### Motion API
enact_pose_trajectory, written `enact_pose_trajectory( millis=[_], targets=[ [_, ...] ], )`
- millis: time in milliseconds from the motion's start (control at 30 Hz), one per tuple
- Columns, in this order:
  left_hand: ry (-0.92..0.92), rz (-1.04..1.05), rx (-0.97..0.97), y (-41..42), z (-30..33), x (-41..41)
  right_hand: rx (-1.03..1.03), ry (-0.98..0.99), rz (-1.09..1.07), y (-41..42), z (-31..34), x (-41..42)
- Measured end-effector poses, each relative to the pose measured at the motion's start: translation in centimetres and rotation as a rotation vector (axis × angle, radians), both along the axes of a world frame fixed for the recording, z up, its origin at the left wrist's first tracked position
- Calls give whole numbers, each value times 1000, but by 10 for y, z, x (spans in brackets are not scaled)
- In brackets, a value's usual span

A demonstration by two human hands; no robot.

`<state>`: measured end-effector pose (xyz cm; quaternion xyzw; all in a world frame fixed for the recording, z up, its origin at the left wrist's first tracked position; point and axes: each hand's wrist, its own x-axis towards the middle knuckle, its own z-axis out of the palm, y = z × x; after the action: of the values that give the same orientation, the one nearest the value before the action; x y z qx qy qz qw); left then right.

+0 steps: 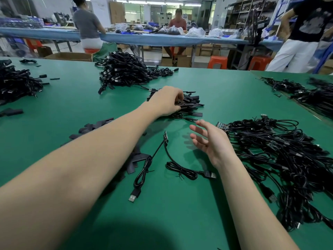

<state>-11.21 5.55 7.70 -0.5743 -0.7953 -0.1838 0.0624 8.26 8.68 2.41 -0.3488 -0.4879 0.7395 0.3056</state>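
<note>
Two snags I can foresee: my left hand (166,101), arm stretched toward twelve o'clock, has its fingers curled and pinching into the heap of black sleeves (192,105) on the worktop (180,204), so tangled neighbours may drag out and scatter. My right hand (210,143) hovers at three o'clock, fingers spread and holding nothing, near the cable pile (281,154).

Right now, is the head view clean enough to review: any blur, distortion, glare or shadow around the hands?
Head view: wide-angle bending toward the frame edges; left hand, pinching black tabs, sharp; open right hand slightly soft; a dark shadow on the table at the bottom; background people blurred; no strong glare.
</note>
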Motion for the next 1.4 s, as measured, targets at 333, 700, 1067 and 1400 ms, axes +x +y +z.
enact_pose_trajectory(
  millis=[333,700,1067,1400],
  targets=[
    [147,185,-68,4,-35,4,84,-95,128,-5,-3,-7],
    [-279,193,146,-16,-48,15,168,-170,165,-13,-2,-7],
    [-961,236,541,-66,-78,41,568,-436,183,-42,-12,-29],
    [-1206,229,709,-76,-67,52,297,-271,120,-36,-9,-23]
  ],
)
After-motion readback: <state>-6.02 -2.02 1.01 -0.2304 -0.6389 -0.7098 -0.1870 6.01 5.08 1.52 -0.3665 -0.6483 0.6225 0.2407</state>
